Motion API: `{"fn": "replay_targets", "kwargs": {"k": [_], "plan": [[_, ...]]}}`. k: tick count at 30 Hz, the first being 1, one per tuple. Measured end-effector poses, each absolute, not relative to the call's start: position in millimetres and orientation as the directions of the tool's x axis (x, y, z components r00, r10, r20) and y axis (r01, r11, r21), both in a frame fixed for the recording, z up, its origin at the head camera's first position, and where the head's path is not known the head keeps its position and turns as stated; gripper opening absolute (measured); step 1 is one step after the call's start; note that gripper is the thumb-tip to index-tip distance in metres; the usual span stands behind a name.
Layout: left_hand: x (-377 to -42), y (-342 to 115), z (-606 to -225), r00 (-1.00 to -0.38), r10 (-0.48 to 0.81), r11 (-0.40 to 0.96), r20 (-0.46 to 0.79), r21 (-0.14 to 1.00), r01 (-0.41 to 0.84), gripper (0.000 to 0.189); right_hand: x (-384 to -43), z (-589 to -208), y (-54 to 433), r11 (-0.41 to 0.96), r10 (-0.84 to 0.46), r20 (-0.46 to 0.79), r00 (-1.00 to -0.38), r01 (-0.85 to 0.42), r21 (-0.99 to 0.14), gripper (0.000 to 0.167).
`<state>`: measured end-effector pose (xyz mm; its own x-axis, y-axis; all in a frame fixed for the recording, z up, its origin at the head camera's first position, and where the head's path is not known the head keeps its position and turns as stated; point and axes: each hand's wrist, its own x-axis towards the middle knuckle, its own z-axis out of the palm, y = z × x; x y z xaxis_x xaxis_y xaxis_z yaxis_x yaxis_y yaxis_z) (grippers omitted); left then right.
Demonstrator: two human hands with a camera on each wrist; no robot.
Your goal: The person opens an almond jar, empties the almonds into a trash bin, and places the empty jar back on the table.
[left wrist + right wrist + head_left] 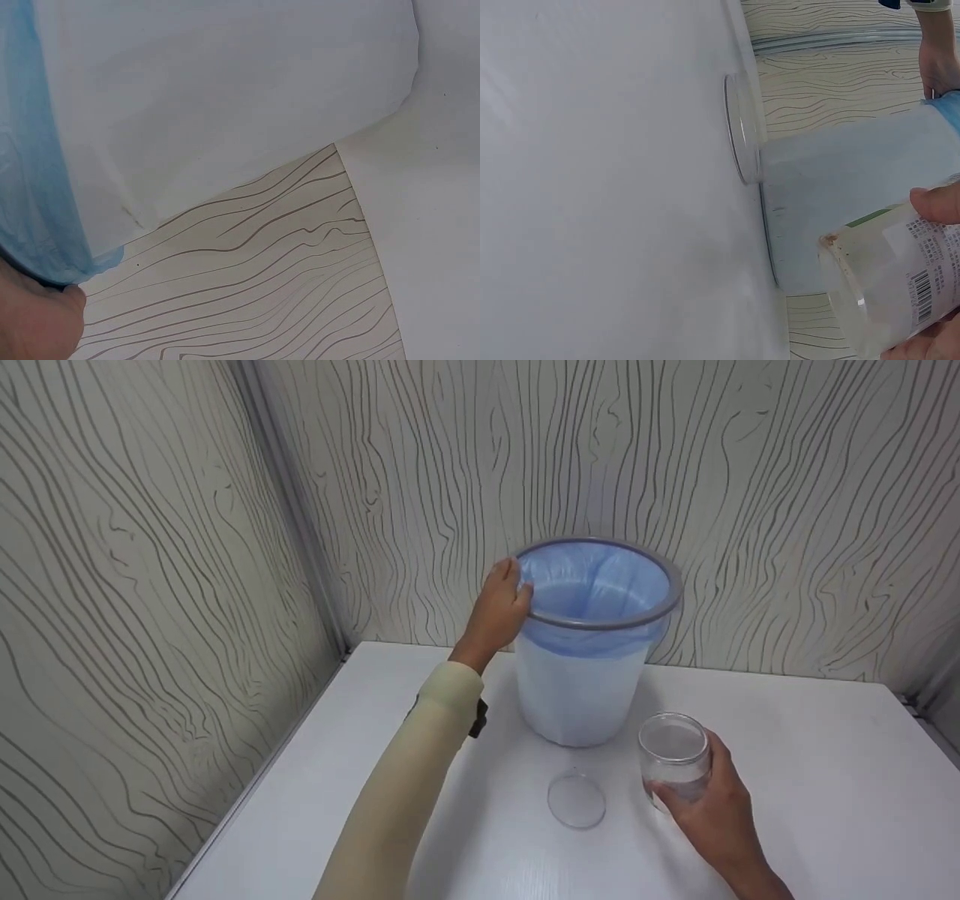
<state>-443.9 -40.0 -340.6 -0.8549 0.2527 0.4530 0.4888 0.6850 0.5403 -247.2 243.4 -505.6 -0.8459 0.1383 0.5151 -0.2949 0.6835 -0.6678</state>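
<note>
My left hand [497, 611] grips the left side of the grey rim of a white trash can [577, 694], which stands upright on the table. A blue bag [592, 641] lines the can and folds out under the rim. My right hand [720, 814] holds a clear jar [675, 772] near the can's front right, its mouth uncovered and facing up. In the right wrist view, the jar [881, 277] bears a printed label with a barcode, and brownish specks mark its bottom edge. Between the hands, a clear round lid [576, 801] lies on the table.
The white table [810, 780] runs back to a wood-patterned wall [420, 510]. Another patterned panel [135, 585] rises on the left, past the table's edge. Something dark [478, 718] shows at my left sleeve.
</note>
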Motion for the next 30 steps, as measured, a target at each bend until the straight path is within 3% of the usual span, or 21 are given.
{"fn": "replay_targets", "kwargs": {"k": [30], "plan": [[-444.4, -41.0, -341.7, -0.844, 0.26, 0.684, 0.469, 0.528, 0.503, 0.062, -247.7, -524.1, 244.7, 0.659, 0.099, 0.315, -0.944, -0.176, -0.732, 0.11]]}}
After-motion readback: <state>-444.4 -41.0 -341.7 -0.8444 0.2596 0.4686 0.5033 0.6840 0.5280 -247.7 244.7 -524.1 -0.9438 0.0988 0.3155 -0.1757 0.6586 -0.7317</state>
